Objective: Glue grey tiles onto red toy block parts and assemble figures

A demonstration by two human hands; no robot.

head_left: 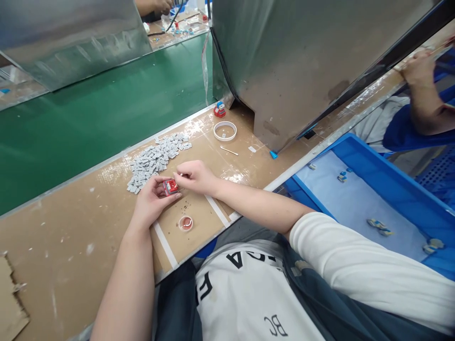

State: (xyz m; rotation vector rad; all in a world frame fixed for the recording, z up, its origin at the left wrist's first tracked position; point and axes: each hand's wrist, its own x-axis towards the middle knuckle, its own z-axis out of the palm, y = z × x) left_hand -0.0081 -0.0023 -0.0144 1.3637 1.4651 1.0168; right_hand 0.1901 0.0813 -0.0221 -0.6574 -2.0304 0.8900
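Observation:
My left hand (152, 196) is closed around a small red and grey plastic toy piece (171, 186), steadying it over the table. Pinched in my right hand (197, 177) is a thin stick with a pale end, which looks like a cotton swab (181, 174); its lower tip is at the red piece, and whether it touches cannot be made out. Just beyond both hands lies a heap of small grey flat pieces (152, 158). Nearer to me stands a little clear cup (186, 223) with something reddish inside, and dark specks (185, 207) lie beside it.
A white ring (225, 131), a cotton swab (229, 150) and a red-blue toy (219, 109) lie farther back. Metal panels (302, 61) rise behind them. At right, a blue bin (320, 199) holds several toys. Beyond the table runs a green belt (106, 109). A co-worker's arm (426, 94) is at right.

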